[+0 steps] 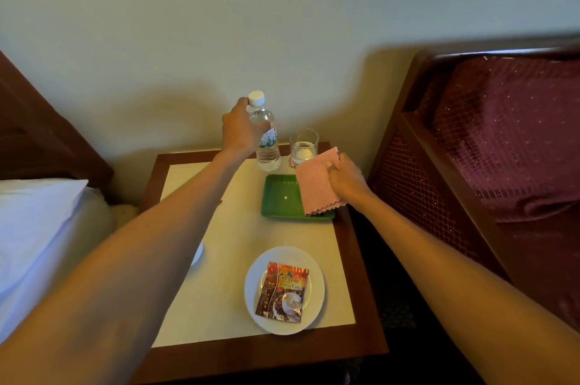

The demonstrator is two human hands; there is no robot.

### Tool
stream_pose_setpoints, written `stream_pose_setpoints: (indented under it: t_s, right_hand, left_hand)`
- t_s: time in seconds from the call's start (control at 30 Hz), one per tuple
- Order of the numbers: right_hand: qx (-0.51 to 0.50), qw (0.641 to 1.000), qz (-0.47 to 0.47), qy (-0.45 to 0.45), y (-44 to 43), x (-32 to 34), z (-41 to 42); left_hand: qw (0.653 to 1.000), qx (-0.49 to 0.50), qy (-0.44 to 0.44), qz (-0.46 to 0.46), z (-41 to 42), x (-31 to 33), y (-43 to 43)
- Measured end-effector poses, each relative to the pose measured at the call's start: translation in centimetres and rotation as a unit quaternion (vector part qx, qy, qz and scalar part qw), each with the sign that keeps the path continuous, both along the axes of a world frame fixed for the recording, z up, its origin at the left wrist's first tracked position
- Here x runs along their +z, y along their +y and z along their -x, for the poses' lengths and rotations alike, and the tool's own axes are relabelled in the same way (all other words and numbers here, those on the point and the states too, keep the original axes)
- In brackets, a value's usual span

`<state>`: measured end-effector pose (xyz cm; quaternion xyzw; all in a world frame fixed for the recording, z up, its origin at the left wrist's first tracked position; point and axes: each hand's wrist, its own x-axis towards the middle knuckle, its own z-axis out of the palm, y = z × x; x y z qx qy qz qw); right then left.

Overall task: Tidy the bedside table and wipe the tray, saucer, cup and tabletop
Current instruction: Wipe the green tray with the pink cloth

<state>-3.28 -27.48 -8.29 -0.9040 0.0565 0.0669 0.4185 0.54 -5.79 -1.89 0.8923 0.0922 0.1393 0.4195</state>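
Note:
My left hand [240, 130] grips a clear water bottle [266, 146] with a white cap near the neck, at the back of the bedside table [251, 350]. A folded pink cloth [317, 183] is pinched in my right hand [346, 179] and hangs over the right part of the green tray [279, 196]. A white saucer [315, 287] at the front carries a coffee sachet [282, 292]. A white rim, perhaps the cup [198, 254], peeks out from under my left forearm.
A drinking glass [303, 146] with water stands behind the tray by the wall. A bed with a white pillow [34, 205] lies to the left. A dark red headboard and patterned bedspread [502, 139] rise on the right.

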Motion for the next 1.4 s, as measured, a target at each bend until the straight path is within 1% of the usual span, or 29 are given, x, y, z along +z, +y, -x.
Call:
stream_pose_setpoints:
  t_s: [0.13,0.2,0.27,0.33,0.37,0.43,0.53,0.6,0.67,0.73,0.8,0.87,0.9,0.93,1.0,1.07,1.1,1.17,1.27,1.33,1.4]
  right_hand:
    - [0.007,1.000,0.004,-0.025,0.1,-0.3,0.1]
    - [-0.001,0.999,0.003,-0.035,0.1,-0.4,0.3]
    - [-0.006,0.999,-0.001,-0.045,0.1,-0.5,0.4]
    - [-0.003,0.999,-0.006,-0.049,0.1,-0.5,0.6]
    - [-0.004,0.999,-0.009,-0.050,0.0,-0.4,0.7]
    - [-0.004,0.999,-0.011,-0.052,-0.2,-0.5,0.9]
    - [-0.004,0.998,-0.006,-0.056,-0.3,-0.2,1.3]
    - [-0.005,0.998,0.004,-0.060,-0.5,0.3,1.4]
    - [-0.011,0.997,0.019,-0.070,-0.6,1.2,1.7]
    - [-0.008,0.993,0.057,-0.098,-0.2,2.5,2.5]
    - [0.004,0.980,0.128,-0.150,0.7,4.0,3.6]
    - [0.023,0.960,0.172,-0.219,1.9,5.6,5.0]
    - [0.043,0.948,0.193,-0.250,2.5,6.2,5.7]
    - [0.089,0.931,0.227,-0.273,3.2,6.7,6.4]
    - [0.213,0.900,0.263,-0.276,4.6,7.5,8.1]
    - [0.273,0.909,0.203,-0.242,5.9,8.3,9.9]
    - [0.272,0.917,0.169,-0.236,6.5,8.6,10.7]
    - [0.257,0.933,0.129,-0.215,7.7,9.4,12.0]
    - [0.248,0.938,0.097,-0.220,9.2,11.1,13.6]
    - [0.260,0.928,0.127,-0.236,10.3,12.3,14.7]
    - [0.281,0.902,0.214,-0.248,11.5,12.9,16.0]
  left_hand:
    - [0.998,0.062,-0.005,0.001,2.4,-2.0,-0.2]
    - [0.996,0.087,0.027,-0.022,4.0,-4.1,-0.1]
    - [0.989,0.079,0.119,-0.050,5.0,-6.4,-0.1]
    - [0.974,0.046,0.214,-0.057,5.5,-8.0,-0.3]
    - [0.969,0.024,0.239,-0.055,5.7,-8.7,-0.6]
    - [0.969,0.001,0.240,-0.064,6.1,-9.5,-1.4]
    - [0.972,0.029,0.226,-0.060,6.5,-10.1,-2.0]
    - [0.973,0.033,0.228,-0.022,6.7,-9.7,-2.1]
    - [0.972,0.015,0.232,0.023,7.1,-8.8,-2.2]
    - [0.974,-0.010,0.215,0.068,7.8,-7.6,-2.0]
    - [0.976,-0.022,0.189,0.109,8.8,-6.4,-1.4]
    - [0.969,-0.021,0.164,0.184,9.9,-5.2,-0.8]
    - [0.957,-0.017,0.161,0.241,10.6,-4.0,-0.6]
    - [0.938,-0.014,0.170,0.301,11.3,-2.8,-0.4]
    - [0.902,-0.011,0.181,0.392,12.5,-0.6,0.2]
    - [0.878,-0.016,0.176,0.445,13.9,1.6,0.7]
    - [0.875,-0.018,0.168,0.454,14.7,2.7,1.2]
    - [0.867,-0.017,0.157,0.473,15.9,4.1,2.1]
    - [0.834,-0.021,0.147,0.531,17.7,5.4,3.5]
    - [0.811,-0.024,0.145,0.566,18.5,6.3,4.0]
    - [0.801,-0.037,0.141,0.580,19.5,7.1,4.5]
